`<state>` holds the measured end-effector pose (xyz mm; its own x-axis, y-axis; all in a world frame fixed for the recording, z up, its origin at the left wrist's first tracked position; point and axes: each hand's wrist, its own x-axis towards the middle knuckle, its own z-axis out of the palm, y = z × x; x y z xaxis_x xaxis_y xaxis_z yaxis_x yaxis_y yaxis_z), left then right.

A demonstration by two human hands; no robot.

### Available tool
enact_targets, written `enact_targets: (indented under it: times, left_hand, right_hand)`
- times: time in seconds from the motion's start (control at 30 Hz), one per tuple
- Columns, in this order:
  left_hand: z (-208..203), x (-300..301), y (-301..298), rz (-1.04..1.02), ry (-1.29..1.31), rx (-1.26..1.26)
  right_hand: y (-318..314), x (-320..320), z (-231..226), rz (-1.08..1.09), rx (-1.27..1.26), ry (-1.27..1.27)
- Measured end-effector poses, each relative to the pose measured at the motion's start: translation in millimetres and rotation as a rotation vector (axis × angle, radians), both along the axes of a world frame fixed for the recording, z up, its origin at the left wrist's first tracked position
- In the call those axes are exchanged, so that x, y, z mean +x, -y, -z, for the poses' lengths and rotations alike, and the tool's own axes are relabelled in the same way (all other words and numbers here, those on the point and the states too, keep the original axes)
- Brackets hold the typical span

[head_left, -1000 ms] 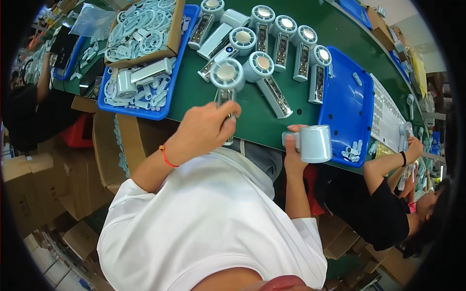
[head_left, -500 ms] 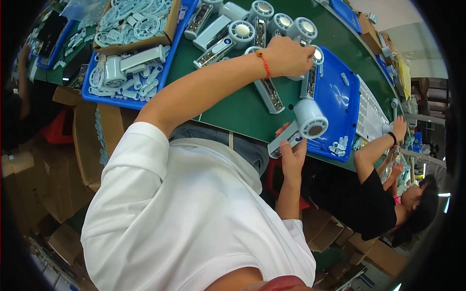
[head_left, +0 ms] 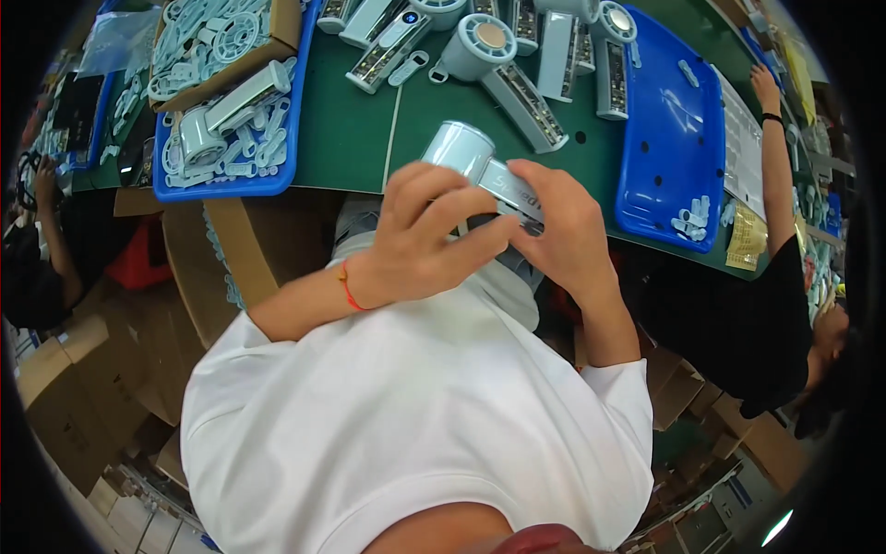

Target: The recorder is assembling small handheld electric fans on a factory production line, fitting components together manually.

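Observation:
A pale-blue handheld fan (head_left: 459,146), with a round head and a straight handle, is up in front of my chest at the table edge. My right hand (head_left: 570,229) is closed round its handle, thumb and fingers on either side. My left hand (head_left: 426,233), red cord at the wrist, has curled fingers against the handle from the other side; its fingertips meet the near end, and anything small between them is hidden. Beyond, another handheld fan (head_left: 482,48) lies with its handle open, showing parts inside. Beside it lies a small pale-blue looped piece (head_left: 409,68).
Several more fans (head_left: 611,78) lie at the back of the green table (head_left: 341,138). At left, a blue tray (head_left: 277,181) and cardboard box (head_left: 277,39) hold pale-blue parts. A blue tray (head_left: 669,189) with small pieces sits right. A co-worker's arm (head_left: 778,171) reaches across farther right.
My left hand has come back from the fans on the table to the fan in my right hand. That fan has turned, its head now pointing left and away. The co-worker's arm reaches farther forward.

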<state>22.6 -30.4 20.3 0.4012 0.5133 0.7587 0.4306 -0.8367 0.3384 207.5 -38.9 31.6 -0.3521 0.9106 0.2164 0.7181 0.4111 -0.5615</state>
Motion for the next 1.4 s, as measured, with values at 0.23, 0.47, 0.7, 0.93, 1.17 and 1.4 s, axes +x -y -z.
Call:
enact_targets:
  times: [0.23, 0.47, 0.7, 0.93, 1.17, 1.4]
  left_hand:
    - [42.1, -6.2, 18.2, 0.289, 0.679, -1.188]
    - [20.6, 8.6, -5.9, 0.425, 0.533, -1.318]
    - [16.8, 3.2, -18.8, 0.400, 0.333, -1.268]
    - [16.3, 10.5, -22.1, 0.433, 0.550, -1.440]
    - [0.4, 7.7, -33.7, 0.449, 0.617, -1.588]
    - [13.7, 13.2, -29.6, 0.176, 0.413, -1.159]
  right_hand:
    - [14.8, -23.0, 20.1, 0.082, -0.317, -0.772]
    - [4.7, -19.3, 11.6, 0.032, -0.446, -0.725]
    - [-10.2, -15.9, -2.4, 0.115, -0.672, -0.783]
    - [-16.0, -22.1, -6.9, 0.320, -0.569, -0.514]
    - [-18.1, -14.6, 16.2, 0.277, -0.300, -0.690]
    - [-14.3, -36.9, 17.6, 0.343, -0.412, -1.189]
